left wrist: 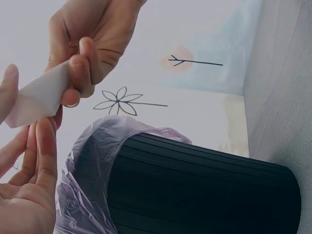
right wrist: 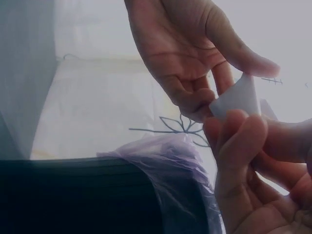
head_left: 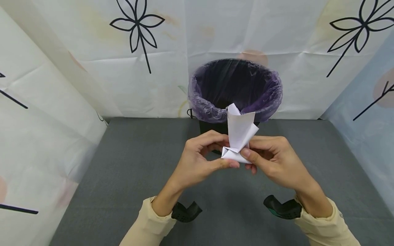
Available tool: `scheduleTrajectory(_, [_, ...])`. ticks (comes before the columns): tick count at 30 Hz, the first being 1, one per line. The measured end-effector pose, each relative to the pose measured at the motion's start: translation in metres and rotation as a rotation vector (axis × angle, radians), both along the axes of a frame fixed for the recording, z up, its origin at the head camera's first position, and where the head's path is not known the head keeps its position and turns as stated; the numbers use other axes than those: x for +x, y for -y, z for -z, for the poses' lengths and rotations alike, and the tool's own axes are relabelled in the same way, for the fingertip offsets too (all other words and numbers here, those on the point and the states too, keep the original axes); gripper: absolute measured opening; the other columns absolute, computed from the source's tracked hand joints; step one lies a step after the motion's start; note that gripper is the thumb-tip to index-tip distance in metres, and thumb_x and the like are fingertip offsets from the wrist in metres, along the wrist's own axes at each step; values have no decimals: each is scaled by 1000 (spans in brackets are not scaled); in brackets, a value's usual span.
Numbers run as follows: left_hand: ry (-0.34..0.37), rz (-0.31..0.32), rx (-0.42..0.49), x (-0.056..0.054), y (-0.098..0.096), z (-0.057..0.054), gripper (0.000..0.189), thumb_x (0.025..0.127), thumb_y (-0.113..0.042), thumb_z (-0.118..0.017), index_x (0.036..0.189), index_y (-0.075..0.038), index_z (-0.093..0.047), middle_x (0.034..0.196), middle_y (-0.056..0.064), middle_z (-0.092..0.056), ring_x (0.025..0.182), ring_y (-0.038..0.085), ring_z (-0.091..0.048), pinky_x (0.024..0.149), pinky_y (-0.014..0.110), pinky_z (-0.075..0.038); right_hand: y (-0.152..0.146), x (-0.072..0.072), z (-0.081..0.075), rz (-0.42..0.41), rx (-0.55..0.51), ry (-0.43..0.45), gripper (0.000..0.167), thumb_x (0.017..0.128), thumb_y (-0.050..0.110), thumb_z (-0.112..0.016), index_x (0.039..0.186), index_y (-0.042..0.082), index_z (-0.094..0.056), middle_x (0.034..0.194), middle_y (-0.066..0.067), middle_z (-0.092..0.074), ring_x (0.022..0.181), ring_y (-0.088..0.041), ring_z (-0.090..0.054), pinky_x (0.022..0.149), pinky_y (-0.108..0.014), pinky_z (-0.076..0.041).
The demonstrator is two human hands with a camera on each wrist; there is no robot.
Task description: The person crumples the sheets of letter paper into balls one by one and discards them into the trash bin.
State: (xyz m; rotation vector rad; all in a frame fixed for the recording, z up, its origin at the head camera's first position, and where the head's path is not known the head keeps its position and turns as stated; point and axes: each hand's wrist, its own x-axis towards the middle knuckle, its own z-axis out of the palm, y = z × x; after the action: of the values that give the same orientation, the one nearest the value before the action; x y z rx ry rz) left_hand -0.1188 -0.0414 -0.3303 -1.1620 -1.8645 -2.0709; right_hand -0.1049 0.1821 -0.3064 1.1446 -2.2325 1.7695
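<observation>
A piece of folded white paper (head_left: 240, 131) is held up between both hands in the head view, its lower end creased into a small flat fold and its upper part standing as a loose flap. My left hand (head_left: 200, 153) pinches the lower left of the fold, thumb in front and fingers behind. From the right, my right hand (head_left: 272, 159) pinches the fold's right side, its thumb pressed on the front. In the left wrist view the paper (left wrist: 41, 97) shows between the fingers of both hands. The right wrist view shows a corner of the paper (right wrist: 239, 100) under the left thumb.
Behind the hands stands a black bin (left wrist: 204, 185) lined with a translucent purple bag (head_left: 206, 109). A grey tabletop (head_left: 138, 164) lies below. White sheets with flower drawings (head_left: 92, 78) hang at the back and sides. Each wrist wears a black strap piece (head_left: 186, 212).
</observation>
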Motion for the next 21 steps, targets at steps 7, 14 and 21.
scheduleTrajectory(7, [-17,-36,-19,1,0,0,50,71,20,-82,118,14,-68,91,14,-62,87,24,-61,78,37,-58,3,4,-5,89,106,-84,28,92,-14,-65,91,13,-71,77,5,-62,57,-11,-58,49,-24,-51])
scheduleTrajectory(14, [-67,-92,3,-1,-1,2,38,71,18,-83,107,14,-73,80,12,-62,77,20,-61,71,35,-57,5,4,-6,113,140,-135,29,92,-12,-66,95,15,-72,81,6,-60,60,-10,-55,52,-22,-49])
scheduleTrajectory(21, [-83,-132,30,-1,-1,0,27,76,18,-79,102,14,-74,83,14,-67,75,21,-65,72,37,-61,9,6,-3,132,179,-179,29,94,-9,-66,120,5,-67,115,-1,-60,94,-13,-61,79,-21,-55])
